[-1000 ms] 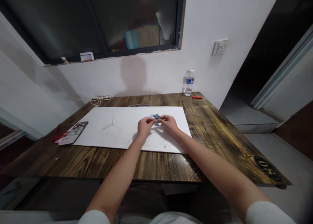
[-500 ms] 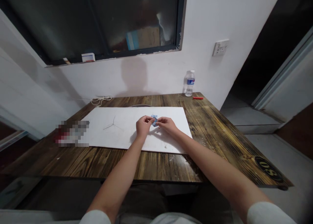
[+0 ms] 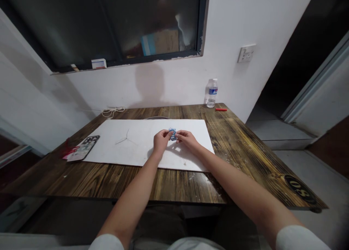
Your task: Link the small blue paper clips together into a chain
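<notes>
Small blue-and-white object (image 3: pixel 172 134) was pinched between two hands, above the middle of one white sheet (image 3: pixel 131 152); it was too small to identify from the head view, and I could not tell whether it touched the sheet. The left hand (image 3: pixel 161 140) was closed against the object's left side, while the right hand (image 3: pixel 187 139) held its fingertips (image 3: pixel 177 135) against the right side, so both grips were closed on that single object.

The sheet lay on one dark wooden table (image 3: pixel 177 186) and bore one thin Y-shaped grey mark (image 3: pixel 125 137) left of the hands. One smartphone (image 3: pixel 83 148) lay at the sheet's left edge, with one red-and-pink item (image 3: pixel 68 153) beside it. Toward the far edge of the table stood one plastic water bottle (image 3: pixel 212 93) with a blue label, and one red stick (image 3: pixel 220 109) lay just right of it. One white cord (image 3: pixel 113 112) lay bunched at the far left. One round black tag (image 3: pixel 300 189) marked the right corner. Above, the wall held one socket plate (image 3: pixel 246 53) and one dark window (image 3: pixel 109 24), with one small white box (image 3: pixel 98 63) on its sill.
</notes>
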`<state>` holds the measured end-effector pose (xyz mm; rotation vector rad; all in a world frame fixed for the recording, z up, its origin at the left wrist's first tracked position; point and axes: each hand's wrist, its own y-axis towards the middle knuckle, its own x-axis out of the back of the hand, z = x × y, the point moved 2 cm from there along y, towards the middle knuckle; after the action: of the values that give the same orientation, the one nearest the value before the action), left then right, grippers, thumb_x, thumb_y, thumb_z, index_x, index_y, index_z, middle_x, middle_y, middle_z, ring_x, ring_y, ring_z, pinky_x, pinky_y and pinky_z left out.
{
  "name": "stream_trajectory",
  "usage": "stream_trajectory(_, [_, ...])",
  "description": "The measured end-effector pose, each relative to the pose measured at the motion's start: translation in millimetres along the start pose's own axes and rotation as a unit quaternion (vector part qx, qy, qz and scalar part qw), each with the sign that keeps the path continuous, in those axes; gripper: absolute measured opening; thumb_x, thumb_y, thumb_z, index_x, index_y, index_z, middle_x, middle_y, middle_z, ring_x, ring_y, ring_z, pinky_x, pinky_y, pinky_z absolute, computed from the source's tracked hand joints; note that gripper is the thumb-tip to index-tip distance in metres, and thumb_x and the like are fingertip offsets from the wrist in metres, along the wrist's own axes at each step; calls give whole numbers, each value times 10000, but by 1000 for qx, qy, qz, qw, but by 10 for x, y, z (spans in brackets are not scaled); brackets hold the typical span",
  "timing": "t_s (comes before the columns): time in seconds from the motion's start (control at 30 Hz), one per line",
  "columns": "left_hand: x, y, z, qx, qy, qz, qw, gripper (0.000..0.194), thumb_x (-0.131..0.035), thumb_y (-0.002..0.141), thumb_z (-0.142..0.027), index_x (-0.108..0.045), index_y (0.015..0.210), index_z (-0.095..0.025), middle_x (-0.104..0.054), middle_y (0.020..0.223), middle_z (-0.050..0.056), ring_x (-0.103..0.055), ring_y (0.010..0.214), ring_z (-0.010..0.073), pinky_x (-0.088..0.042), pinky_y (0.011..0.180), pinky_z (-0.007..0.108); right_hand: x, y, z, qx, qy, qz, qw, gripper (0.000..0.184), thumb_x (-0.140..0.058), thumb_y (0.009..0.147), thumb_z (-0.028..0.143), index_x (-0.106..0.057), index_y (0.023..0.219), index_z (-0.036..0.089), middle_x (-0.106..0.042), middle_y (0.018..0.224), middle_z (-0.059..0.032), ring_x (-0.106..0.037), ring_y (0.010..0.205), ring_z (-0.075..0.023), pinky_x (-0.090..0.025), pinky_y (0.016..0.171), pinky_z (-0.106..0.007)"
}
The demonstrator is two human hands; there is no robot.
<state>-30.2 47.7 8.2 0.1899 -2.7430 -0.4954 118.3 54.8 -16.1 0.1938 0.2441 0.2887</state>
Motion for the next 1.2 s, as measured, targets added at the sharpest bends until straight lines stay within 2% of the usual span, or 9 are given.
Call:
stream_trajectory(0.23, [-7,2,5,6,-13,6,1000,262,-673,728,-436,-664,741,-174,-624,603,-3,-545,554,129,-410,557,240,-4,15,-19,15,-18,-28,999,341,-795,601,437,-629,726,167,-600,602,21,-526,514,-103,-396,547,-257])
stream_trajectory(0.47, [-84,-13,45,58,-105,56,991,331,-737,650,-442,-685,810,-156,-680,717,41,-617,637,155,-457,606,257,40,47,-52,15,-21,-63,998,319,-787,611,435,-638,728,178,-606,580,15,-523,513,-114,-408,559,-265])
stream_trajectory(0.57, [-81,-10,55,80,-131,36,988,326,-755,618,-427,-684,783,-154,-679,696,40,-613,615,152,-451,586,256,48,55,-66,10,-44,-55,997,334,-757,629,466,-659,752,172,-643,649,-5,-533,528,-118,-426,571,-270])
stream_trajectory(0.67, [-47,11,73,90,-135,-1,987,328,-750,618,-429,-682,785,-154,-674,678,34,-605,603,142,-439,573,244,59,49,-61,21,-111,-45,993,341,-655,728,503,-686,798,171,-688,750,-35,-571,595,-137,-450,616,-279])
stream_trajectory(0.77, [-6,39,113,105,-142,-39,984,353,-738,623,-449,-671,805,-154,-677,701,33,-600,601,127,-427,561,227,76,30,-24,52,-237,-48,969,295,-580,810,456,-706,825,190,-710,787,-36,-602,683,-159,-453,671,-285])
stream_trajectory(0.9, [26,57,171,132,-158,-71,976,372,-731,613,-468,-652,795,-153,-668,705,20,-575,570,96,-402,529,198,74,25,57,91,-371,-30,924,191,-569,837,329,-721,874,218,-724,866,-32,-619,780,-183,-454,738,-304])
stream_trajectory(1.03, [44,52,210,148,-162,-86,972,381,-722,607,-481,-639,786,-155,-658,699,13,-564,563,87,-396,509,183,75,65,114,89,-436,-35,895,173,-583,839,254,-716,944,221,-712,998,-45,-617,944,-205,-447,859,-333])
stream_trajectory(1.2, [62,49,242,163,-163,-97,968,409,-725,589,-500,-635,785,-152,-649,690,22,-561,562,89,-376,475,168,91,149,80,35,-449,-31,892,235,-607,831,243,-692,1046,200,-670,1137,-73,-588,1074,-207,-415,949,-330])
